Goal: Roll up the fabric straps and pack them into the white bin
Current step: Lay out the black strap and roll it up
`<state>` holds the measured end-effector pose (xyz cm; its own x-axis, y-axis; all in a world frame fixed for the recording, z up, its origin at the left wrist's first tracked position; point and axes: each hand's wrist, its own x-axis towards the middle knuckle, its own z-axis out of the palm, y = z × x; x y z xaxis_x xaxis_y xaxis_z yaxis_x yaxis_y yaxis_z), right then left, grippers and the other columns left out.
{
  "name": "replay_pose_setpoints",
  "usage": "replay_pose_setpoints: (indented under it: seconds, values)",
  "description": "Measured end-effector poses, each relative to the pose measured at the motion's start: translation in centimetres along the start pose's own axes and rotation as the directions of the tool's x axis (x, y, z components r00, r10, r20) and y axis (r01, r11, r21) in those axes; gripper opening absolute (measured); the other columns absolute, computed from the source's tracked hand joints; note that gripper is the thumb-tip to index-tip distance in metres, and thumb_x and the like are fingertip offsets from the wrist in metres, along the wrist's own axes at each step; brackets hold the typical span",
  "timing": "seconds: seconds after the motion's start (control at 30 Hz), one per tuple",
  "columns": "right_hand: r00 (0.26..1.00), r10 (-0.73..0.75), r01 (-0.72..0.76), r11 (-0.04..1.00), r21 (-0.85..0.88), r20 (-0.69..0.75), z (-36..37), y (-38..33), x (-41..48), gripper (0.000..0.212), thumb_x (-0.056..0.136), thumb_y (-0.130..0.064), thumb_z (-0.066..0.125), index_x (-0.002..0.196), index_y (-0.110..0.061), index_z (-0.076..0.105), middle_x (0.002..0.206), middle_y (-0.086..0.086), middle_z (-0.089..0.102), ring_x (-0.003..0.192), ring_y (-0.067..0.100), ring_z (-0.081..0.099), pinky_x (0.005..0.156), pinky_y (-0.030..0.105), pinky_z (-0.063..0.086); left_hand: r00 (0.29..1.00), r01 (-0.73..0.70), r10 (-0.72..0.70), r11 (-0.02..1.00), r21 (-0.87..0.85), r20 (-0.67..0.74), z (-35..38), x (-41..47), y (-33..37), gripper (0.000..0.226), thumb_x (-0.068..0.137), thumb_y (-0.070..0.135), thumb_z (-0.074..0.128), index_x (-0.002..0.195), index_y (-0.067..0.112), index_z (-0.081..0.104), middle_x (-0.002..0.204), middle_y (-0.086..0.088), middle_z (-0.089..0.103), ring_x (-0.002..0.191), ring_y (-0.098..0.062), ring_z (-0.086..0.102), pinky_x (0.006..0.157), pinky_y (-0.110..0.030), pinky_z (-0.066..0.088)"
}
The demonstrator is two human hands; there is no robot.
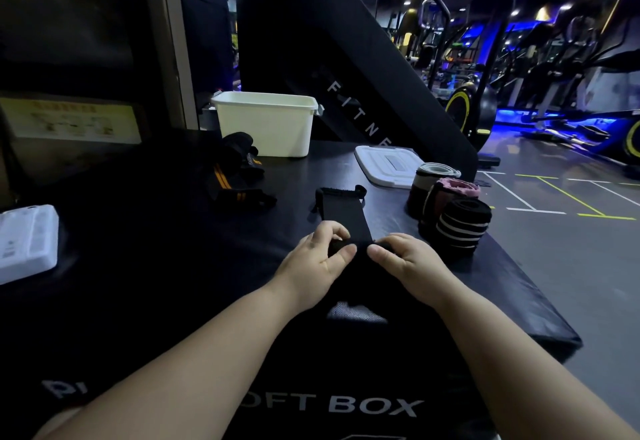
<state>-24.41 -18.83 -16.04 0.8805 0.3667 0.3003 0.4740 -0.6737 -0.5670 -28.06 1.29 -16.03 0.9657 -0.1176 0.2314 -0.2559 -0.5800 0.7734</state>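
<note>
Head view: the left hand (311, 259) and right hand (405, 263) each pinch the near, bunched end of a flat black fabric strap (343, 211) lying mid-top on the black padded soft box (156, 249). A white plastic bin (266, 128) stands at the far edge, a heap of black orange-striped straps (239, 173) just beside it. Three rolled straps (460, 228) stand by the right edge.

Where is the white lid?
In the head view, the white lid lies flat on the black box, right of the white bin and just behind the rolled straps.
</note>
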Motion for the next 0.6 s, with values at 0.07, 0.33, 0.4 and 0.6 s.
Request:
replay_pose_setpoints:
  seconds: [0.07, 0.33, 0.4, 0.6]
  values:
    - [1.0, 0.011, -0.011, 1.0, -0.012, 0.01, 0.1, 0.0, 0.2, 0.046, 0.087, -0.06, 0.053, 0.098, -0.018, 0.07, 0.093, -0.006, 0.064, 0.095, 0.012, 0.058, 0.084, 0.028, 0.042, 0.999, -0.021, 0.022, 0.999, -0.05, 0.024, 0.0, 0.1, -0.5, 0.021, 0.093, 0.048, 0.05, 0.111, 0.038, 0.051, 0.108, 0.02, 0.05, 0.115, -0.008, 0.047, 0.105, -0.036, 0.037]
    - [0.993, -0.08, 0.092, 0.985, 0.147, -0.088, 0.5, -0.4, -0.8, 0.026, 0.083, -0.053, 0.055, 0.109, -0.059, 0.053, 0.114, -0.027, 0.053, 0.102, 0.001, 0.054, 0.088, 0.02, 0.044, 1.0, 0.021, -0.021, 1.0, -0.017, -0.012, 0.2, 0.6, -0.5, 0.014, 0.098, 0.041, 0.047, 0.107, 0.032, 0.053, 0.106, 0.01, 0.057, 0.105, -0.014, 0.054, 0.099, -0.04, 0.043]
    - [0.984, -0.137, 0.153, 0.977, 0.148, -0.118, 0.4, -0.5, -1.0, 0.022, 0.086, -0.04, 0.059, 0.104, -0.053, 0.058, 0.116, -0.028, 0.054, 0.106, 0.002, 0.054, 0.087, 0.018, 0.044, 0.999, 0.037, -0.037, 0.999, 0.014, -0.002, 0.1, 0.8, -0.2, 0.015, 0.099, 0.041, 0.045, 0.106, 0.03, 0.053, 0.106, 0.009, 0.056, 0.106, -0.016, 0.052, 0.098, -0.04, 0.042]
    - [0.988, -0.127, 0.142, 0.971, 0.192, -0.089, 0.0, -0.6, -1.2, 0.04, 0.072, -0.047, 0.08, 0.109, -0.046, 0.064, 0.123, -0.02, 0.054, 0.105, 0.002, 0.057, 0.076, 0.013, 0.046, 0.996, -0.001, 0.009, 0.995, 0.101, -0.085, 0.6, 0.7, -0.3, 0.019, 0.099, 0.036, 0.047, 0.111, 0.025, 0.057, 0.118, 0.008, 0.054, 0.119, -0.016, 0.043, 0.102, -0.039, 0.036]
